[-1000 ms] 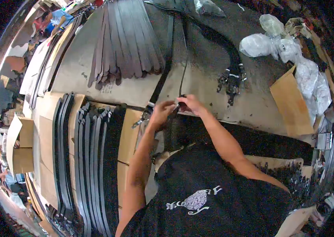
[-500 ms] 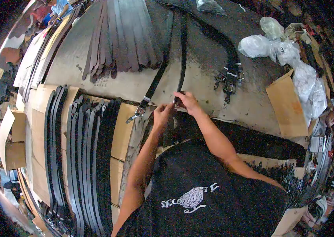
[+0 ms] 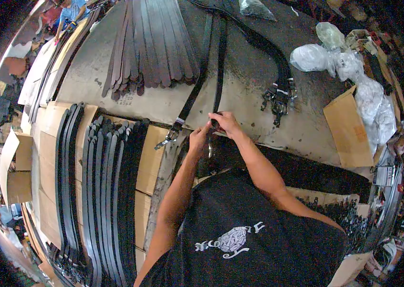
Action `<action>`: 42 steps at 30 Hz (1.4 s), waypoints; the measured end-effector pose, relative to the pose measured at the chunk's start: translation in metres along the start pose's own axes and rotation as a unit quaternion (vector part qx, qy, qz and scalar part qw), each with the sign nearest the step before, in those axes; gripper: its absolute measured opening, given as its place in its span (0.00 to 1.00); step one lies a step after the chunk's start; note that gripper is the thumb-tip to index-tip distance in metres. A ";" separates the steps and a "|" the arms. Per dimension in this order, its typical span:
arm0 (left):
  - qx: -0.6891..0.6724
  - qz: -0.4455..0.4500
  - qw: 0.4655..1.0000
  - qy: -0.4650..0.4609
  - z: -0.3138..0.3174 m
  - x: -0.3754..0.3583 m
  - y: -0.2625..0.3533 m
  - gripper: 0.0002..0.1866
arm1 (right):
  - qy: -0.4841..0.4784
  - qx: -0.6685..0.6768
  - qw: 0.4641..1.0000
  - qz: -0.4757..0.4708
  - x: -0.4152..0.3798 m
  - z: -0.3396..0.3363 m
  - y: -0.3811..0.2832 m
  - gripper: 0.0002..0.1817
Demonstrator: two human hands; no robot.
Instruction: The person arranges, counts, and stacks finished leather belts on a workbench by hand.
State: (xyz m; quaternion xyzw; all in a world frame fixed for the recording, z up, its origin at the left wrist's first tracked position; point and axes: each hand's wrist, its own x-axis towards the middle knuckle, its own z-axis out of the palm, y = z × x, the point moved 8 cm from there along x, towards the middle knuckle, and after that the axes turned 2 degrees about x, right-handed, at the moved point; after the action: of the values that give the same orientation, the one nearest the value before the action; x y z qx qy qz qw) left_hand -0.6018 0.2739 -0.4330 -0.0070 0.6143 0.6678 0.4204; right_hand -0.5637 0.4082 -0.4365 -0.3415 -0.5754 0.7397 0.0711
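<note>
A black belt [image 3: 221, 67] runs down the table to its near edge, where both my hands are closed on its end. My left hand [image 3: 199, 137] pinches it from the left, thumb pointing up. My right hand [image 3: 227, 124] grips from the right, fingers curled over the strap. The fingers hide most of that end; a small shiny piece [image 3: 210, 150] shows just below them. Close by on the left lies another black belt [image 3: 193, 93], its metal buckle [image 3: 167, 137] at the table edge. Several buckled belts [image 3: 278, 98] are bunched farther right.
Brown-black straps [image 3: 152, 48] fan out at the back. Finished-looking black belts [image 3: 104, 191] hang in rows over cardboard [image 3: 49, 162] on the left. Plastic bags [image 3: 312, 57] and an open carton [image 3: 350, 124] stand right. A co-worker in a blue shirt [image 3: 72, 12] is far left.
My left hand has shifted slightly up and right, nearer my right hand. The shiny piece below them shows more clearly. The co-worker's arm at far left has moved.
</note>
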 end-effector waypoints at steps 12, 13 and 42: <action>-0.011 0.033 0.999 0.031 -0.003 -0.009 0.002 0.16 | -0.007 0.069 0.997 0.039 -0.005 0.013 -0.005 0.15; -0.008 0.025 0.999 0.035 -0.004 -0.008 -0.001 0.16 | -0.006 0.057 0.998 0.040 -0.001 0.011 -0.002 0.15; 0.536 0.195 0.816 0.097 -0.133 -0.007 0.088 0.17 | 0.382 -0.387 0.829 -0.132 0.018 -0.137 -0.026 0.27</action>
State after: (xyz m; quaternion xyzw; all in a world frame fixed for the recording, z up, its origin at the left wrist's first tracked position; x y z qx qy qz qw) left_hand -0.7154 0.1697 -0.3903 0.2750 0.9009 0.2968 0.1569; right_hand -0.5043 0.5359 -0.4348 -0.5173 -0.7810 0.2507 0.2440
